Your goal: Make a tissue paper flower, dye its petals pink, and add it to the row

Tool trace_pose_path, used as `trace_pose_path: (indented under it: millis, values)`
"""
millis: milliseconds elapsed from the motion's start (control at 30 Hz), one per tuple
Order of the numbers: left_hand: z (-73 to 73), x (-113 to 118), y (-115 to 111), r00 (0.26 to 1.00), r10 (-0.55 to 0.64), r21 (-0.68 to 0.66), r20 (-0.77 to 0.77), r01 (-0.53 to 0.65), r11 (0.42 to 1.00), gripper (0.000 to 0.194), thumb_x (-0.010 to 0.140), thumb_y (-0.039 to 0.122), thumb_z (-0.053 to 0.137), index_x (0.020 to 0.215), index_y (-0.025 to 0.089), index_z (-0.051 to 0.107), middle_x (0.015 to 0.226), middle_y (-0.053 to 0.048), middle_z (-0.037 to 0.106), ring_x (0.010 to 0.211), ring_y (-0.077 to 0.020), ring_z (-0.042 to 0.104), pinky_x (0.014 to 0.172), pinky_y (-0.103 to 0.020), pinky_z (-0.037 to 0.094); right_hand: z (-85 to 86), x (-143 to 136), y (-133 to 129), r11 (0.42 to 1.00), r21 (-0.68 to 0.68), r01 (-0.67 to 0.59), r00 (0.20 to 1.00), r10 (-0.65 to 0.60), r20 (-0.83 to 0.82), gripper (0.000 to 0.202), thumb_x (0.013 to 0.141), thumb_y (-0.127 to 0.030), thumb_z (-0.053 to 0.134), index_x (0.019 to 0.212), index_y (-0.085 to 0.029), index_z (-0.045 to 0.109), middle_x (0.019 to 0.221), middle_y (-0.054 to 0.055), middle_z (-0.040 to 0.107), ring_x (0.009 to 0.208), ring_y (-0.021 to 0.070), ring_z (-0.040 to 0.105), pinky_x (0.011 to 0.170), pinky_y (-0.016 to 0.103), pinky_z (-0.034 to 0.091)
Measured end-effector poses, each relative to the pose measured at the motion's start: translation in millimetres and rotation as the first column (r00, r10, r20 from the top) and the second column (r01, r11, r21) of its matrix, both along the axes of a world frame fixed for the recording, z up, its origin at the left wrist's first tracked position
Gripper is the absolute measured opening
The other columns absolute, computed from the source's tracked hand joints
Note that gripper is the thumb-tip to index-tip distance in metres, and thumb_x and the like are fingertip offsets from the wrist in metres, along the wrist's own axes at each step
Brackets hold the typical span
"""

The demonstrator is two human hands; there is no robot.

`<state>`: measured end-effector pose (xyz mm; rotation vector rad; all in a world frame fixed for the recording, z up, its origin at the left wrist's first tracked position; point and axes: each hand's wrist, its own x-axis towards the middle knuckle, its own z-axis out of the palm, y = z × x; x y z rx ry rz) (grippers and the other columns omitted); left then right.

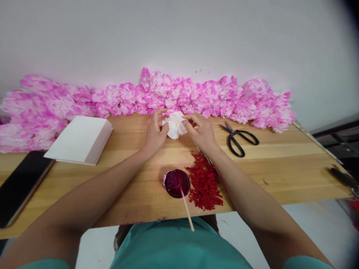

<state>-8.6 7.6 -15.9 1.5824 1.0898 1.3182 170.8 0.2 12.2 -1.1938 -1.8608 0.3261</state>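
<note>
Between my two hands is a white paper flower with a small yellow centre, facing up toward me. My left hand pinches its left edge between thumb and fingers. From the other side, my right hand grips the right edge the same way. Below the flower stands a small round pot of dark magenta dye, with a wooden stick leaning out over its near rim. A bundle of red yarn-like strands lies beside it, under my right forearm.
Many pink-and-white paper flowers are heaped along the wall. At left are a stack of white paper and a black phone. Black-handled scissors lie right of my right hand, on the wooden table.
</note>
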Motion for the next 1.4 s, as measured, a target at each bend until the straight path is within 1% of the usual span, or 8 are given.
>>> trace_pose_path:
  millis: [167,367,567,767,867,1033,1167,1400]
  values:
    - [6.9,3,-4,0.998,-0.052,-0.021,0.045,0.053,0.998,0.046,0.091,0.023,0.055,0.134,0.027,0.04,0.073,0.001,0.062,0.056,-0.0125,0.057,0.052,-0.024,0.044,0.1,0,0,1.0,-0.011,0.004,1.0,-0.004,-0.014,0.017,0.092,-0.026,0.054,0.095,-0.022,0.07,0.091,0.003,0.072,0.08,0.018,0.062,0.072,0.032,0.047]
    - [6.6,7,-2,0.999,-0.012,0.028,0.04,0.011,1.0,0.055,0.082,0.011,0.06,0.132,0.025,0.042,0.086,-0.001,0.064,0.067,-0.0137,0.061,0.058,-0.024,0.047,0.4,0,0,1.0,-0.027,-0.016,0.999,0.015,-0.04,0.02,0.094,-0.033,0.053,0.094,-0.022,0.07,0.088,0.003,0.072,0.077,0.0171,0.062,0.07,0.031,0.046]
    - [5.5,6,-3,1.0,-0.013,0.039,0.018,0.013,0.999,0.047,0.082,0.013,0.057,0.126,0.024,0.045,0.096,-0.002,0.064,0.072,-0.0114,0.061,0.062,-0.022,0.048,-1.2,-3,0,1.0,-0.003,-0.021,1.0,0.021,-0.023,0.012,0.088,-0.03,0.062,0.093,-0.022,0.068,0.089,0.003,0.071,0.077,0.0168,0.061,0.07,0.031,0.047]
    - [8.5,6,-9,0.999,-0.022,0.027,-0.045,0.023,0.999,0.025,0.084,0.015,0.055,0.108,0.022,0.051,0.079,0.003,0.059,0.059,-0.0084,0.054,0.054,-0.02,0.042,-2.8,-3,-1,0.999,-0.036,0.013,0.999,-0.014,-0.036,0.019,0.091,-0.037,0.057,0.083,-0.022,0.063,0.08,0.002,0.067,0.071,0.0159,0.058,0.066,0.03,0.044]
    - [11.0,3,-11,0.992,-0.025,0.085,-0.122,0.036,0.996,0.012,0.087,0.017,0.052,0.098,0.021,0.058,0.072,0.004,0.059,0.056,-0.0086,0.051,0.053,-0.021,0.039,-1.6,-3,-2,0.999,-0.035,0.003,0.999,-0.004,-0.037,0.027,0.095,-0.041,0.053,0.081,-0.021,0.065,0.076,0.001,0.066,0.07,0.0158,0.057,0.065,0.029,0.042]
    - [13.3,-1,-11,0.971,-0.039,0.201,-0.236,0.088,0.976,0.025,0.083,0.011,0.046,0.086,0.019,0.069,0.074,0.0,0.068,0.063,-0.0117,0.055,0.063,-0.024,0.043,2.0,-2,-4,0.998,-0.055,-0.011,0.995,0.006,-0.1,0.033,0.096,-0.042,0.049,0.075,-0.021,0.063,0.066,-0.001,0.058,0.063,0.0139,0.052,0.061,0.028,0.038]
    - [10.6,-1,-8,0.98,-0.03,0.139,-0.198,0.058,0.989,0.03,0.081,0.009,0.044,0.086,0.019,0.072,0.076,-0.001,0.069,0.064,-0.0124,0.058,0.062,-0.023,0.044,4.1,-2,-3,0.993,-0.115,-0.001,0.978,-0.023,-0.209,0.032,0.094,-0.045,0.052,0.078,-0.02,0.065,0.066,-0.002,0.06,0.063,0.0135,0.053,0.059,0.027,0.039]
    - [5.3,-2,-1,0.997,-0.002,0.052,-0.078,0.006,0.999,0.025,0.086,0.013,0.046,0.087,0.019,0.071,0.071,0.001,0.065,0.053,-0.0091,0.05,0.051,-0.021,0.038,8.2,3,3,0.988,-0.148,0.037,0.943,-0.083,-0.321,0.033,0.094,-0.049,0.053,0.081,-0.021,0.066,0.073,0.001,0.067,0.068,0.015,0.061,0.065,0.029,0.05]
